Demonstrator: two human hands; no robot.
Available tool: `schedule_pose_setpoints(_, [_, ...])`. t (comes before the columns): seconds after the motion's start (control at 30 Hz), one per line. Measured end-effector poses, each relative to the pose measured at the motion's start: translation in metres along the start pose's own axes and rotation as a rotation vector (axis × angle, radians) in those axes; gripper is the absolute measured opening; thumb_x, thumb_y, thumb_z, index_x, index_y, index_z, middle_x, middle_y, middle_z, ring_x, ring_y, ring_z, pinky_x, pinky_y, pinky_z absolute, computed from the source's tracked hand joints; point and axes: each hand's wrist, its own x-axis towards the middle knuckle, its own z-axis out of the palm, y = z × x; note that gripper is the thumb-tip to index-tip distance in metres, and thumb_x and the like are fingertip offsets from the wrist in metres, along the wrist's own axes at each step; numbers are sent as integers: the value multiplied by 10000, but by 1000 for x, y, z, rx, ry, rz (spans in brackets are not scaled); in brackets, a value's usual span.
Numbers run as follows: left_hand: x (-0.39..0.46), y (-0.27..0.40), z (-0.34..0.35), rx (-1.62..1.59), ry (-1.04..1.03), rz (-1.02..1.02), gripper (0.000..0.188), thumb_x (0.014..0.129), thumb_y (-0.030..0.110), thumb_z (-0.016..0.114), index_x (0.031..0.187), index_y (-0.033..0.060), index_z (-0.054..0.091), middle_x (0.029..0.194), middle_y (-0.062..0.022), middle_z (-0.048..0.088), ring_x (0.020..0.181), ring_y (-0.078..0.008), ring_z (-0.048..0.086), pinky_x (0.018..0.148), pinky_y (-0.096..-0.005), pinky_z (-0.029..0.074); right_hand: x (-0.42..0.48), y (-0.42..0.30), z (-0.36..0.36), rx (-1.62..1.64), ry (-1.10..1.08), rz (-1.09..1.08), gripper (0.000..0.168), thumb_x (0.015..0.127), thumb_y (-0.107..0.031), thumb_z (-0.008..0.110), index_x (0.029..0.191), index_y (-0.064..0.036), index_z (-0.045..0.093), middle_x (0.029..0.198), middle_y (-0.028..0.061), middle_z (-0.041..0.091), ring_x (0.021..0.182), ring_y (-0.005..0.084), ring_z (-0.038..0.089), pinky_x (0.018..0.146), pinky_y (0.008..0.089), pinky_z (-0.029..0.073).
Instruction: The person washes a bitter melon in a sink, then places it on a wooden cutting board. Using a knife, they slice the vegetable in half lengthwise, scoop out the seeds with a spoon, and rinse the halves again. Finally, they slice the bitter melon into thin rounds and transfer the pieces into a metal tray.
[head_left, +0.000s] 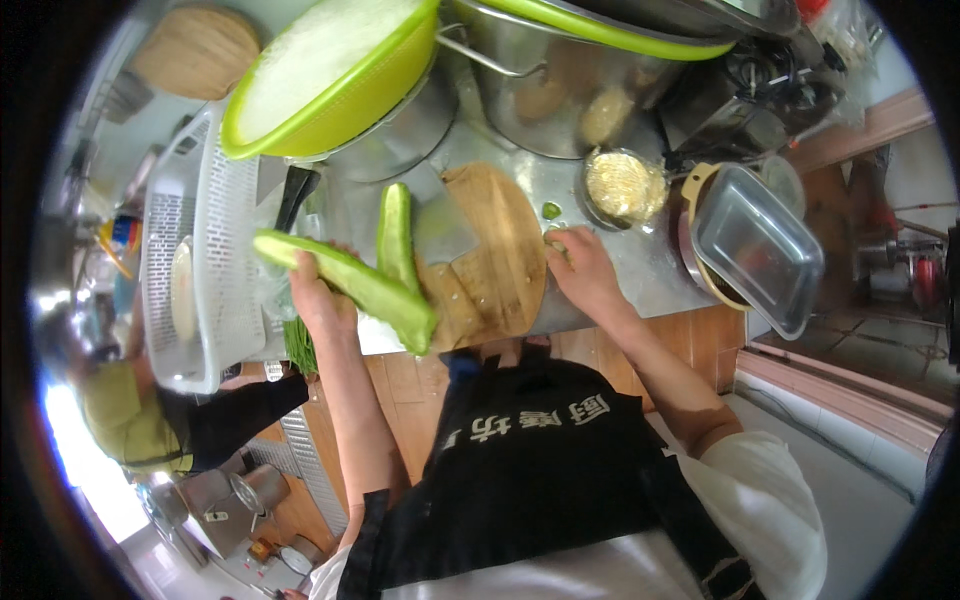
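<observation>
My left hand (319, 296) holds a long halved green gourd (360, 289), its hollowed pale side partly showing. A second green gourd piece (395, 232) lies beside it, on the blade of a cleaver (442, 217) and the round wooden cutting board (506, 247). The cleaver's black handle (297, 196) points to the back left. My right hand (583, 271) is at the board's right edge, fingers bent around a small greenish bit at the fingertips. Just beyond it a small green scrap (551, 210) lies on the metal counter (645, 277).
A white plastic basket (202, 255) stands left. Behind are a green colander (337, 112) and a large steel pot (562, 97). To the right are a wrapped bowl (624, 187) and a clear plastic container (757, 247). Another person (150, 412) is at far left.
</observation>
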Motion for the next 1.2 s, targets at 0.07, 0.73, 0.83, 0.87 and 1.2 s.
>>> schedule_pose_setpoints(0.07, [9, -3, -24, 255, 1, -125, 260, 970, 236, 433, 1101, 12, 419, 988, -170, 542, 851, -271, 571, 764, -425, 510, 3, -14, 9, -310, 115, -158, 275, 821, -209, 588, 1043, -54, 638, 1085, 153, 582, 1045, 307, 531, 869, 412, 424])
schedule_pose_setpoints(0.73, [-2, 23, -117, 353, -505, -5, 351, 944, 315, 542, 870, -14, 637, 725, -9, 590, 651, -64, 485, 570, -257, 431, -49, -217, 160, 673, -282, 415, 331, 845, -67, 511, 1158, 39, 526, 1015, 107, 598, 891, 181, 590, 756, 288, 477])
schedule_pose_setpoints(0.83, [8, 65, -155, 249, -356, -47, 295, 985, 284, 454, 972, 13, 569, 802, -26, 609, 616, -81, 500, 569, -232, 443, -66, -284, 176, 746, -325, 355, 284, 868, -94, 514, 1117, 39, 546, 951, 78, 602, 822, 143, 579, 703, 261, 467])
schedule_pose_setpoints(0.87, [8, 97, -163, 157, -317, -94, 287, 989, 288, 439, 992, 22, 548, 819, -33, 615, 615, -87, 508, 569, -229, 448, -63, -298, 184, 724, -355, 333, 272, 873, -99, 513, 1106, 39, 550, 928, 65, 601, 799, 131, 572, 687, 254, 461])
schedule_pose_setpoints(1.2, [67, 248, -216, 44, 18, 325, 291, 940, 133, 423, 1190, -14, 450, 957, -107, 582, 764, -139, 543, 680, -279, 457, 9, -464, 248, 816, -802, 128, 321, 967, -248, 461, 1109, 19, 569, 925, 50, 624, 761, 95, 586, 654, 246, 475])
